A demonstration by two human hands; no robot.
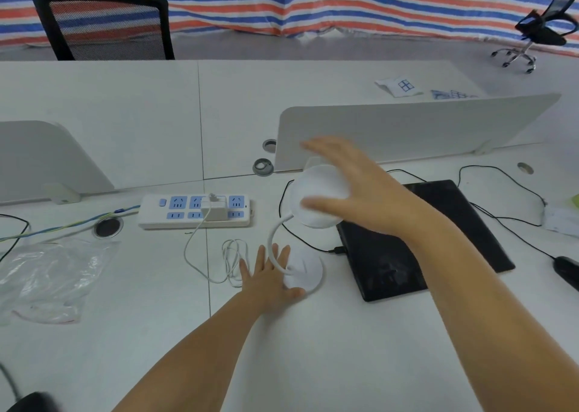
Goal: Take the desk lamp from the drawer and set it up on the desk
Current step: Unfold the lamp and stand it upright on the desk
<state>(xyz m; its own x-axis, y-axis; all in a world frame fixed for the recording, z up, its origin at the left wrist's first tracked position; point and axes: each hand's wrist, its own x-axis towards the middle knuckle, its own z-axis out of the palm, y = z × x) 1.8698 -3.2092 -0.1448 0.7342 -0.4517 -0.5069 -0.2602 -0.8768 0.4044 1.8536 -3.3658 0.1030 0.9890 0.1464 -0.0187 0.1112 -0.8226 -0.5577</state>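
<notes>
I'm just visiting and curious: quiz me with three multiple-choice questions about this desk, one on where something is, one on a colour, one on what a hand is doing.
1. Where does the lamp base stand?
A. On the desk, left of the black laptop
B. On the chair
C. On the power strip

2. What colour are the power strip's socket faces?
A. Red
B. Blue
C. Green

3. What is the right hand doing?
A. Lying flat on the laptop
B. Pulling a plug
C. Spread over the lamp head

Answers: 1 A, the base sits on the desk beside the laptop, under the left hand. 2 B, the sockets are blue. 3 C, its fingers span the round white head.
</notes>
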